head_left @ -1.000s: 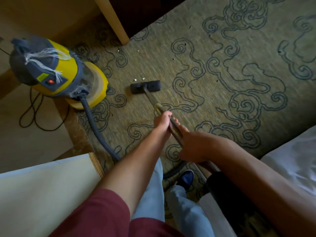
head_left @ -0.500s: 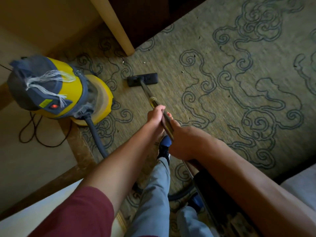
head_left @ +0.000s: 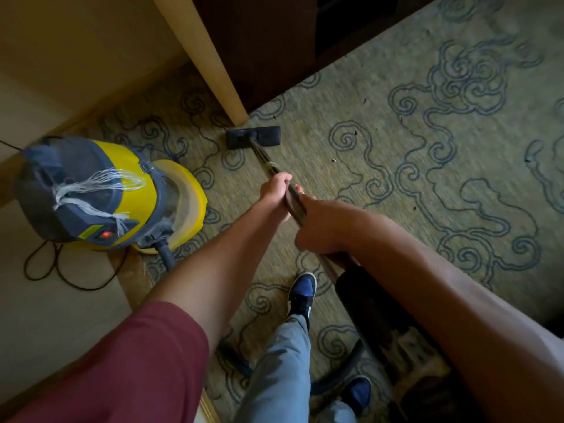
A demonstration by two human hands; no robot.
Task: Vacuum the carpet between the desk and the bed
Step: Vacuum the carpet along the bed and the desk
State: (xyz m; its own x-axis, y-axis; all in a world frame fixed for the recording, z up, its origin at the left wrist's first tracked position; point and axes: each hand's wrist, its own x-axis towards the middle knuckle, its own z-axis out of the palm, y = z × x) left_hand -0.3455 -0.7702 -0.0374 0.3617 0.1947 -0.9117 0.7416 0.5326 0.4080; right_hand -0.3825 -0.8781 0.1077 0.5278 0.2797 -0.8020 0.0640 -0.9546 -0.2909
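Observation:
A patterned green carpet (head_left: 381,166) covers the floor. Both hands grip the dark vacuum wand (head_left: 268,161): my left hand (head_left: 276,190) higher up toward the nozzle, my right hand (head_left: 323,224) just behind it. The flat black floor nozzle (head_left: 253,137) lies on the carpet right at the foot of a pale wooden desk leg (head_left: 210,65). The yellow and grey vacuum canister (head_left: 103,193) stands at the left, its red light lit, with its grey hose (head_left: 168,254) running down behind my left arm.
Dark space under the desk (head_left: 262,41) lies beyond the nozzle. A black power cord (head_left: 61,276) loops on the pale floor at the left. My blue shoes (head_left: 302,294) stand on the carpet. Small specks of debris (head_left: 334,160) dot the carpet to the right.
The nozzle has slid forward and now sits against the desk leg. I have stepped forward, my left foot ahead, and the bed's white edge has left the view.

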